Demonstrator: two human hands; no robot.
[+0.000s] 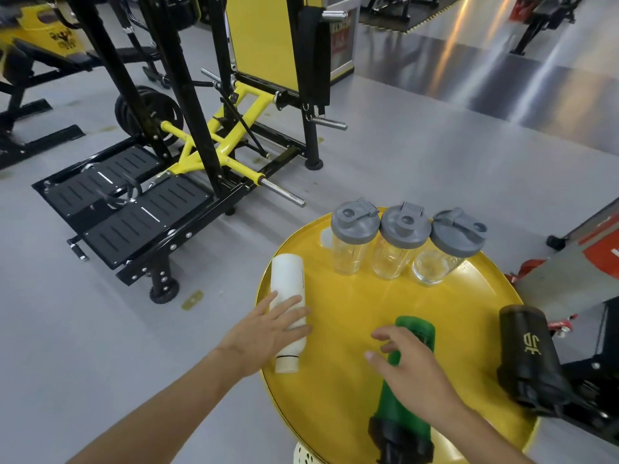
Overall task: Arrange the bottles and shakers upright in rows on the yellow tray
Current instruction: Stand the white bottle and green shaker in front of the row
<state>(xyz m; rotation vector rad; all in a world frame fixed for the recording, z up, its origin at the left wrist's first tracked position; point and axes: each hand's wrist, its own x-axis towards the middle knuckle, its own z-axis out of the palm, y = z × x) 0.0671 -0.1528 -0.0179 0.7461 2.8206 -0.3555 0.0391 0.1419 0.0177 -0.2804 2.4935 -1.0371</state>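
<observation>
Nearest me, the green shaker (407, 390) lies on its side at six o'clock on the yellow tray (348, 296), its dark lid cut off by the frame edge. My right hand (412, 373) covers its middle, grip spread loosely, not closed. My left hand (264, 333) lies flat-fingered on the toppled white bottle (288, 306) at nine. The black shaker (529, 356) lies at three. Three clear shakers (402, 242) stand at twelve.
</observation>
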